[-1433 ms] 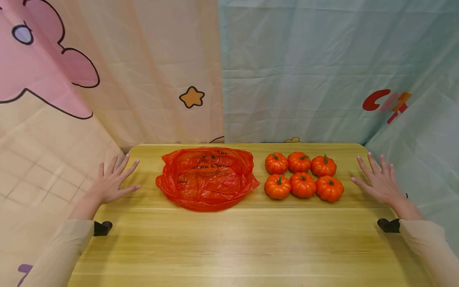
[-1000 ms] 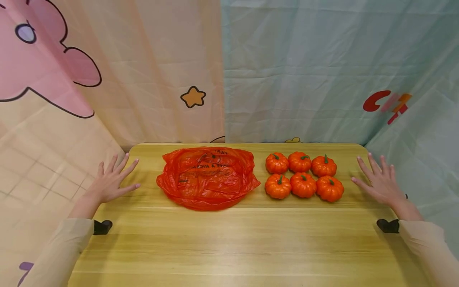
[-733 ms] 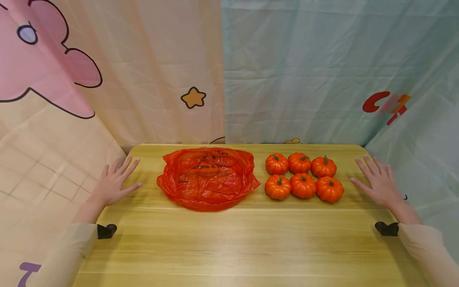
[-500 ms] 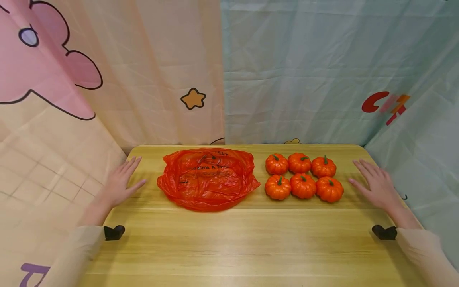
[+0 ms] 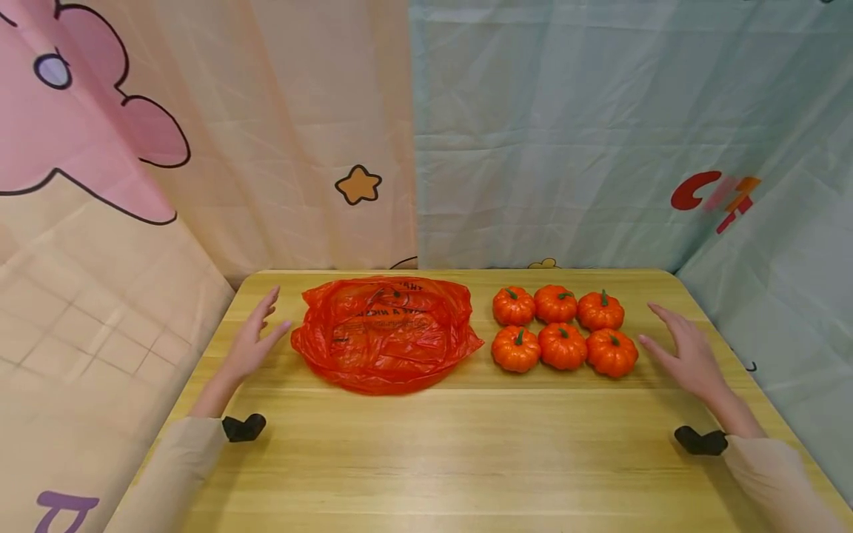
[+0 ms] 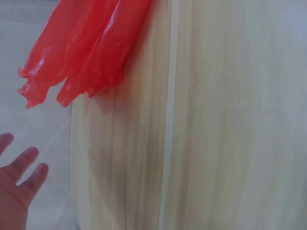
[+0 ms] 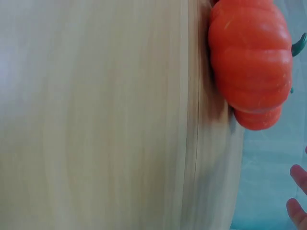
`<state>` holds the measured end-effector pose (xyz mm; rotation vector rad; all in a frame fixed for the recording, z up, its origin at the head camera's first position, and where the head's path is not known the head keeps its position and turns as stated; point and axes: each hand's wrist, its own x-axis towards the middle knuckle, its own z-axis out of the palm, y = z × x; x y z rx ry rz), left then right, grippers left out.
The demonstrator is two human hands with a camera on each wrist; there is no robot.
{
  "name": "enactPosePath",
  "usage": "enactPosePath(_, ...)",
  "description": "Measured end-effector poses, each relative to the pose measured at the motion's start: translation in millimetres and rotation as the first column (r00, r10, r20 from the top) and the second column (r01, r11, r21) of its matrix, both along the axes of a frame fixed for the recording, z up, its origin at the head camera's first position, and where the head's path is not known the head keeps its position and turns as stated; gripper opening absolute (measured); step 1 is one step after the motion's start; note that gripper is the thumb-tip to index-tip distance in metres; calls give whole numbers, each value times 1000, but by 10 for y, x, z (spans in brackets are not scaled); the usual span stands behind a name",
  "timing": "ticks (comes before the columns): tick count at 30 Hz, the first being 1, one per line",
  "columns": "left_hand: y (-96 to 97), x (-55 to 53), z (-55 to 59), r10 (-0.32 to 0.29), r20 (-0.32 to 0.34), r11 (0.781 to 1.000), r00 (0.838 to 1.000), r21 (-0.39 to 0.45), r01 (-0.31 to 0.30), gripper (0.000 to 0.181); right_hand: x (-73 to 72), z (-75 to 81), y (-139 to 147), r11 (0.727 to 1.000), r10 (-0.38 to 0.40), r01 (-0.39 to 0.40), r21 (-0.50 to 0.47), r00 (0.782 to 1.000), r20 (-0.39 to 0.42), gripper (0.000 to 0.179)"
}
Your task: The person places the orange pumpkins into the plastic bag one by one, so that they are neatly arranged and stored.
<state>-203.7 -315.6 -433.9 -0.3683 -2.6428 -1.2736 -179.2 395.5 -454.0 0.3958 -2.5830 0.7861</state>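
Observation:
A thin red plastic bag (image 5: 386, 340) with dark print lies spread on the table, left of centre; its ruffled edge also shows in the left wrist view. My left hand (image 5: 249, 344) is just left of the bag, fingers loosely extended, thumb towards it, holding nothing. To the right of the bag, small orange pumpkins (image 5: 563, 346) with green stems sit in two rows. My right hand (image 5: 693, 355) is apart from them on their right, fingers relaxed and nothing held. The right wrist view shows a pumpkin (image 7: 252, 52) close up and some fingertips (image 7: 298, 175).
The wooden table (image 5: 426, 451) has rounded back corners. A printed curtain (image 5: 280, 133) hangs along its back and left side, with a pale blue curtain (image 5: 573, 133) at the back right. Dark wrist mounts (image 5: 244, 428) stick out beside both sleeves.
Both hands have moved inwards, the left towards the bag and the right towards the pumpkins. Their spread fingers have drawn together and turned more side-on. Bag and pumpkins have stayed put.

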Motion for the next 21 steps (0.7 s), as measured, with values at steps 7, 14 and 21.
enactPosePath(7,139,-61,-35,-24,90,995,996,101,15,68,31,-18,-100,992,-9,16,-125,999,49,66)
enactPosePath(14,217,-106,-123,-48,173,988,984,150,22,64,52,-69,-133,973,5,25,-229,992,129,68)
enactPosePath(21,296,-106,-105,-67,198,986,978,165,35,63,99,-96,-169,954,26,28,-299,984,176,67)
